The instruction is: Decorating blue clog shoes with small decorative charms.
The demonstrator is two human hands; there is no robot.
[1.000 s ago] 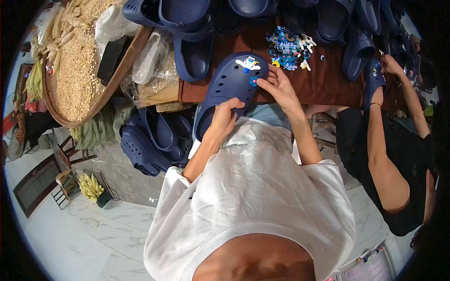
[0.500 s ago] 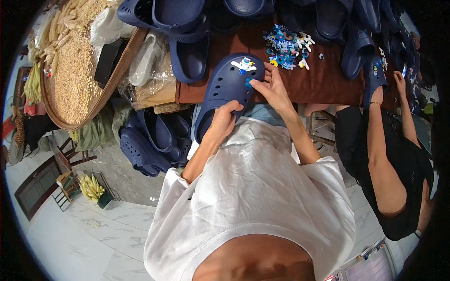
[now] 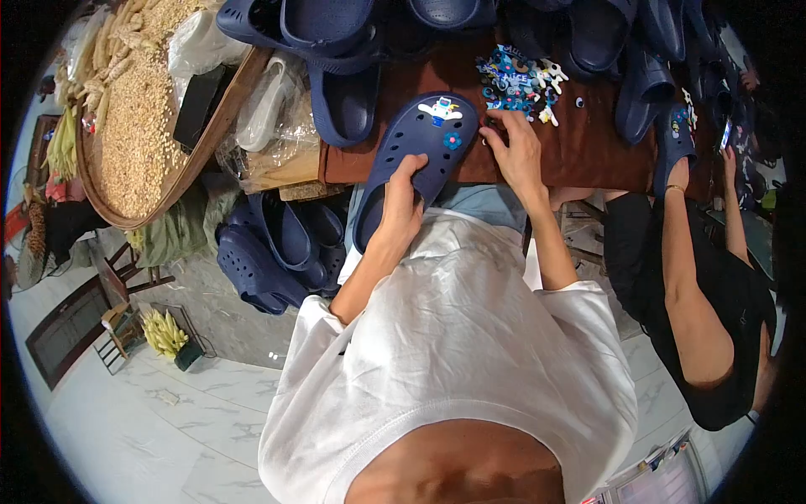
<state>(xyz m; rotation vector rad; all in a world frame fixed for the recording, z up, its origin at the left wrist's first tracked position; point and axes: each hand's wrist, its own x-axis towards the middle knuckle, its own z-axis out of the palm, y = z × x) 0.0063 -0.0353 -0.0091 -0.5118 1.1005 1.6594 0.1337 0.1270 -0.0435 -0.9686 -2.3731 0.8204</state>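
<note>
A navy foam clog is in my left hand, thumb pressed on its upper and the other fingers hidden beneath. On the clog's toe sits a white and blue cartoon-figure charm. Below that, toward the right side, is a blue flower charm with a reddish centre. My right hand is apart from the clog, just to its right, thumb and fingers spread and nothing visible between them. Its fingertips are by the near edge of a pile of loose blue, white and black charms on the brown cloth.
More navy clogs line the back of the table, and others hang at the lower left. A woven tray of grain stands at left, beside plastic-wrapped items. At right, a co-worker holds a clog and a phone.
My right hand has left the clog and moved right toward the charm pile. The flower charm, earlier under its fingers, now shows fully. My left thumb has shifted on the clog.
</note>
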